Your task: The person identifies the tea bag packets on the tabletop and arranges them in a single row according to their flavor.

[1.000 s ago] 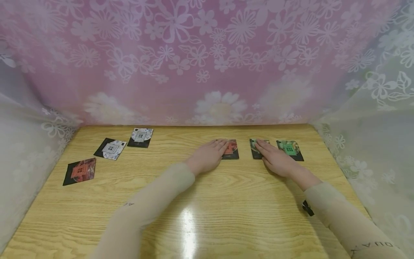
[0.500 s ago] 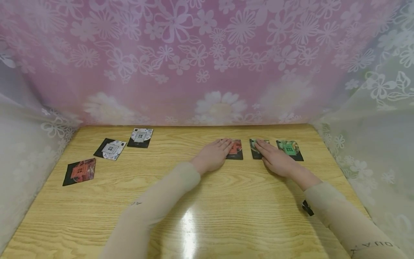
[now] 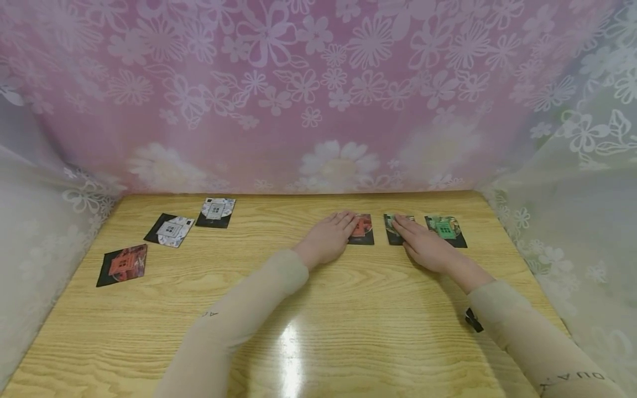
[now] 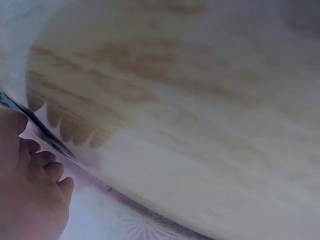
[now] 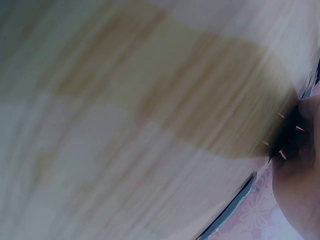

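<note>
My left hand (image 3: 328, 237) lies with straight fingers on the left part of a small flat red-and-black packet (image 3: 365, 229), covering some of it. To the right, my right hand (image 3: 425, 243) rests its extended fingers on a green-and-black packet (image 3: 391, 236), hiding much of that one. A second green-and-black packet (image 3: 445, 229) lies just beyond the right hand, apart from the first. In the left wrist view, my left hand (image 4: 37, 187) shows at the lower left edge, near a packet's dark rim. The right wrist view has my right hand (image 5: 297, 175) at its right edge.
Two grey-white-and-black packets, one (image 3: 215, 212) near the back and one (image 3: 170, 229) tilted, lie left on the wooden table (image 3: 338, 320). A red-and-black packet (image 3: 122, 265) is nearer. A small black object (image 3: 474, 320) sits by the right sleeve. A flowered curtain (image 3: 308, 99) hangs behind.
My left hand has slid a little to the right, and the red-and-black packet under it has shifted closer to the green one. My right hand has stayed in place.
</note>
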`<state>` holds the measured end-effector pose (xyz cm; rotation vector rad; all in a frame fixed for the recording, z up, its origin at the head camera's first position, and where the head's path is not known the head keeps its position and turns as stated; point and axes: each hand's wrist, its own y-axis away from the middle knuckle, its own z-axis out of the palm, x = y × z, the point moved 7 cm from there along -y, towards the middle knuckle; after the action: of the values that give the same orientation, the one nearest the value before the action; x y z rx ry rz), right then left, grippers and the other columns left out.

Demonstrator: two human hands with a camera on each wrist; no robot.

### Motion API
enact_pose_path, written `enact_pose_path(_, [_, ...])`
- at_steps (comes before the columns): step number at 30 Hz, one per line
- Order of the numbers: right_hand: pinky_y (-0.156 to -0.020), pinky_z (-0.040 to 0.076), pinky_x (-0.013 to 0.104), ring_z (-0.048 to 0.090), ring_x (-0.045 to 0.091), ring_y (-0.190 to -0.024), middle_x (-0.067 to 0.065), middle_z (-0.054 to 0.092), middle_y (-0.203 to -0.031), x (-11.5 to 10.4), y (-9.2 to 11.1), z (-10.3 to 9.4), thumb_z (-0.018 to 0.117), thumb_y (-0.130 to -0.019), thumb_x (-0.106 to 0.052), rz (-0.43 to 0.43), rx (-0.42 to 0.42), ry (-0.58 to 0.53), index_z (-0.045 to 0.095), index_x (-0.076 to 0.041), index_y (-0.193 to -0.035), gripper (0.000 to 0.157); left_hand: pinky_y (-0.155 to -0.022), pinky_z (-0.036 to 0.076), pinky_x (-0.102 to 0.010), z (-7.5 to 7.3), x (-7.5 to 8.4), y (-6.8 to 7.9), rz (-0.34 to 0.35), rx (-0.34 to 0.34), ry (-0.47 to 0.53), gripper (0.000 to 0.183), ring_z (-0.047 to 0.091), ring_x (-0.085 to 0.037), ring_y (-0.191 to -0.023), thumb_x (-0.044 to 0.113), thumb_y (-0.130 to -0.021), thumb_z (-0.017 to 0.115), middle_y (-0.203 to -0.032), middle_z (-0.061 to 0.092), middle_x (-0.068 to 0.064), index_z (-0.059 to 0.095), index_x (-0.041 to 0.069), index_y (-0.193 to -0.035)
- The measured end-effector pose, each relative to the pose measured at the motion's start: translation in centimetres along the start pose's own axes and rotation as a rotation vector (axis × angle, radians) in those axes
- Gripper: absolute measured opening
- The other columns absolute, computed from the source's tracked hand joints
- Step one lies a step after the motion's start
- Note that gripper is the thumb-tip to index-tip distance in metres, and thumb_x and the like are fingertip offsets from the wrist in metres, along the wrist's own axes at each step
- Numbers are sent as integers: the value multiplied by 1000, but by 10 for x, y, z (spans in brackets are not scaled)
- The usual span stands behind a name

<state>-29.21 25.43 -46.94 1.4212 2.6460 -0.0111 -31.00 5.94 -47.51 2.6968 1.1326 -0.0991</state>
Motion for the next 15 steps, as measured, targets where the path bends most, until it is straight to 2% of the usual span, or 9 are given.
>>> enact_pose_path(3, [-109,30,55,19,36,-142,17,17,-156,0,0,0,47,-98,-13,1,0,3,23,-5,-150,58,-120,8,-36,-1,-4,4,-3,25,13,58,3,-21,-147,31,-103,26,-160,5,-5,5,13,-153])
enact_pose_path(7, [-110,29,55,20,36,-142,17,17,-156,-1,0,-1,46,-98,-13,0,-1,4,23,-5,-150,58,-120,10,-38,-2,-15,15,-5,68,17,56,6,-22,-147,31,-103,24,-159,7,-7,8,13,-153])
enact_pose_path(15, [-111,28,55,19,36,-142,17,17,-156,-1,1,-1,46,-98,-13,2,0,0,23,-4,-150,58,-120,11,-41,-3,-43,55,-11,127,45,60,10,-26,-146,38,-101,29,-159,10,-10,14,10,-152])
